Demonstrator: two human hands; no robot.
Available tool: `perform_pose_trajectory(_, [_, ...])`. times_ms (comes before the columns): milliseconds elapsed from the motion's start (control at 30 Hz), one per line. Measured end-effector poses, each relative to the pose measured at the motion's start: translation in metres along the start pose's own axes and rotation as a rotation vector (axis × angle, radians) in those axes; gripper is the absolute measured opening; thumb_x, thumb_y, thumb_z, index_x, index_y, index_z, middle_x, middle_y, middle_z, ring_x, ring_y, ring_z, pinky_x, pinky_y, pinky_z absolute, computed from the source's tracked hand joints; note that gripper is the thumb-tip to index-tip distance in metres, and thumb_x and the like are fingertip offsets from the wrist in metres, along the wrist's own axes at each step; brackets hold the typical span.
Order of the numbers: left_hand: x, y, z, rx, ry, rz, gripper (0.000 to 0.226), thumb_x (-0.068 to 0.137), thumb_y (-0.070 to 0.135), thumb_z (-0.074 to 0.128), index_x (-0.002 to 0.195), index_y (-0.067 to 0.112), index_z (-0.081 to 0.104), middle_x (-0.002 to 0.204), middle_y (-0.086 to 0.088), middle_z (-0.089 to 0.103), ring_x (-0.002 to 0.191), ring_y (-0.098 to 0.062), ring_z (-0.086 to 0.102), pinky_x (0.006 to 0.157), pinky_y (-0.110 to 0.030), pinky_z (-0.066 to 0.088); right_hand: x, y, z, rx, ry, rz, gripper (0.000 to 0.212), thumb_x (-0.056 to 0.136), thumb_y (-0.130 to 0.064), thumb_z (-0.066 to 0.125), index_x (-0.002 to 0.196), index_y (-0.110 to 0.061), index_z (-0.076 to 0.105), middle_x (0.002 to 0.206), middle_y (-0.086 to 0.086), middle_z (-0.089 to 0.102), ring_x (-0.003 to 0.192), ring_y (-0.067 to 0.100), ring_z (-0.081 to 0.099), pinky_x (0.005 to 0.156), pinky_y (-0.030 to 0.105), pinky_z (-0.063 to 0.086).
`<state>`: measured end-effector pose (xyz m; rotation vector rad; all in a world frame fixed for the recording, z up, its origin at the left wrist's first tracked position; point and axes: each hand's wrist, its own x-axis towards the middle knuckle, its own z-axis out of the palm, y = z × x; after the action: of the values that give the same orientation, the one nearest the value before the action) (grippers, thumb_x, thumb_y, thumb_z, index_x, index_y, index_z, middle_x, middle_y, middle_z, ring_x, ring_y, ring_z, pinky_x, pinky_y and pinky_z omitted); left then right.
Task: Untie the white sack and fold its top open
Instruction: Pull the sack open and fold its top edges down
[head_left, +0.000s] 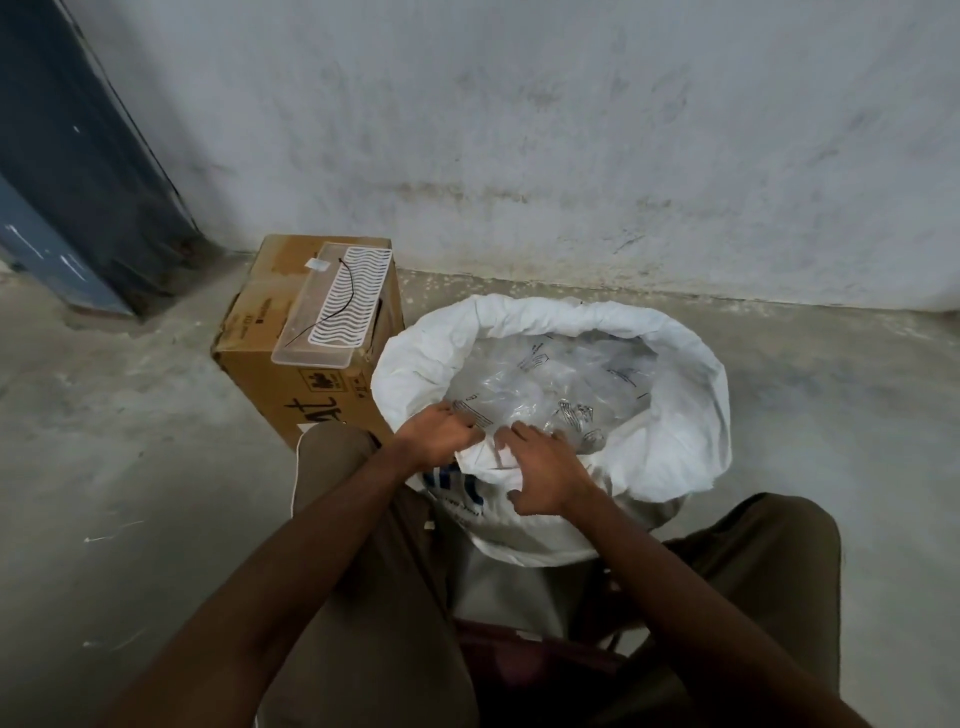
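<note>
The white sack (550, 426) stands on the floor (130, 441) between the seated person's knees, near the wall's foot, so both arms reach its mouth. Its top is already untied and rolled outward around clear plastic packets (545, 384), except the near rim. There the left hand (439, 434) pinches the edge, fingers closed on cloth; the right hand (543, 475) presses the fold with spread fingers. A cardboard box (291, 364) stands just beside
</note>
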<state>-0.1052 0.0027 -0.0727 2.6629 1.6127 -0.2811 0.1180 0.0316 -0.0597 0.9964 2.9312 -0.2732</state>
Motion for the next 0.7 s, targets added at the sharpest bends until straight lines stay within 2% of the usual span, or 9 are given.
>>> perform_pose_trajectory(67, [0.003, 0.001, 0.004, 0.037, 0.053, 0.01, 0.037, 0.075, 0.013, 0.073, 0.111, 0.016, 0.067, 0.109, -0.008, 0.068, 0.102, -0.032, 0.066, 0.092, -0.04, 0.048, -0.004, 0.013, -0.009, -0.041, -0.067, 0.044, 0.061, 0.056, -0.038, 0.071, 0.111, -0.028, 0.046, 0.103, -0.008, 0.058, 0.092, 0.017, 0.058, 0.079, 0.037, 0.042])
perform_pose_trajectory(167, [0.007, 0.008, -0.006, -0.054, 0.005, -0.045, 0.058, 0.061, 0.043, 0.076, 0.112, 0.023, 0.056, 0.118, -0.004, 0.055, 0.109, -0.024, 0.055, 0.096, -0.041, 0.041, -0.01, 0.022, -0.014, -0.008, -0.075, 0.087, 0.03, 0.069, -0.019, 0.066, 0.092, -0.023, 0.048, 0.092, 0.001, 0.063, 0.087, 0.026, 0.065, 0.068, 0.031, 0.043])
perform_pose_trajectory(233, [0.007, 0.024, -0.013, -0.163, 0.043, -0.063, 0.078, 0.049, 0.062, 0.069, 0.114, 0.025, 0.047, 0.121, 0.0, 0.048, 0.11, -0.019, 0.048, 0.099, -0.041, 0.037, -0.012, 0.019, -0.009, -0.05, -0.051, 0.103, 0.025, 0.074, -0.01, 0.062, 0.093, -0.021, 0.051, 0.093, 0.004, 0.066, 0.089, 0.03, 0.065, 0.068, 0.033, 0.045])
perform_pose_trajectory(300, [0.01, 0.045, -0.012, -0.297, 0.096, -0.092, 0.087, 0.053, 0.06, 0.067, 0.128, 0.026, 0.04, 0.125, 0.002, 0.052, 0.115, -0.016, 0.049, 0.105, -0.041, 0.034, -0.014, 0.011, -0.001, -0.114, -0.05, 0.075, 0.027, 0.077, -0.003, 0.058, 0.1, -0.017, 0.056, 0.098, 0.006, 0.067, 0.092, 0.03, 0.065, 0.068, 0.034, 0.041])
perform_pose_trajectory(367, [0.017, 0.057, -0.01, -0.344, 0.057, -0.153, 0.082, 0.061, 0.046, 0.07, 0.133, 0.023, 0.04, 0.121, 0.0, 0.06, 0.113, -0.02, 0.058, 0.103, -0.039, 0.04, -0.016, 0.007, 0.005, -0.104, -0.024, 0.065, 0.031, 0.076, 0.001, 0.057, 0.104, -0.014, 0.058, 0.098, 0.007, 0.066, 0.093, 0.031, 0.065, 0.066, 0.034, 0.039])
perform_pose_trajectory(467, [0.025, 0.06, -0.011, -0.333, 0.036, -0.247, 0.038, 0.071, 0.038, 0.07, 0.105, 0.023, 0.062, 0.1, 0.001, 0.068, 0.097, -0.024, 0.067, 0.085, -0.033, 0.046, -0.022, 0.017, 0.003, 0.004, 0.016, 0.074, 0.036, 0.069, -0.009, 0.065, 0.104, -0.016, 0.057, 0.099, 0.003, 0.064, 0.095, 0.028, 0.063, 0.072, 0.033, 0.04])
perform_pose_trajectory(533, [0.027, 0.06, -0.013, -0.329, 0.059, -0.277, 0.021, 0.072, 0.031, 0.069, 0.09, 0.022, 0.064, 0.09, 0.0, 0.07, 0.089, -0.025, 0.068, 0.076, -0.031, 0.049, -0.033, 0.031, -0.005, -0.036, 0.004, 0.054, 0.05, 0.058, -0.025, 0.069, 0.106, -0.022, 0.054, 0.102, -0.003, 0.059, 0.097, 0.023, 0.059, 0.08, 0.036, 0.041])
perform_pose_trajectory(600, [0.029, 0.066, -0.011, -0.228, 0.073, -0.258, 0.022, 0.072, 0.028, 0.069, 0.092, 0.022, 0.062, 0.093, 0.0, 0.069, 0.092, -0.026, 0.067, 0.077, -0.033, 0.05, -0.047, 0.048, -0.017, -0.201, -0.023, 0.033, 0.068, 0.052, -0.036, 0.067, 0.117, -0.027, 0.051, 0.108, -0.004, 0.057, 0.1, 0.022, 0.055, 0.087, 0.04, 0.042])
perform_pose_trajectory(700, [0.033, 0.08, -0.004, -0.114, 0.058, -0.232, 0.038, 0.075, 0.031, 0.069, 0.11, 0.022, 0.06, 0.108, -0.001, 0.067, 0.105, -0.027, 0.063, 0.089, -0.038, 0.047, -0.063, 0.066, -0.033, -0.307, -0.096, 0.071, 0.07, 0.06, -0.026, 0.074, 0.126, -0.022, 0.052, 0.117, 0.002, 0.061, 0.11, 0.025, 0.056, 0.096, 0.04, 0.042])
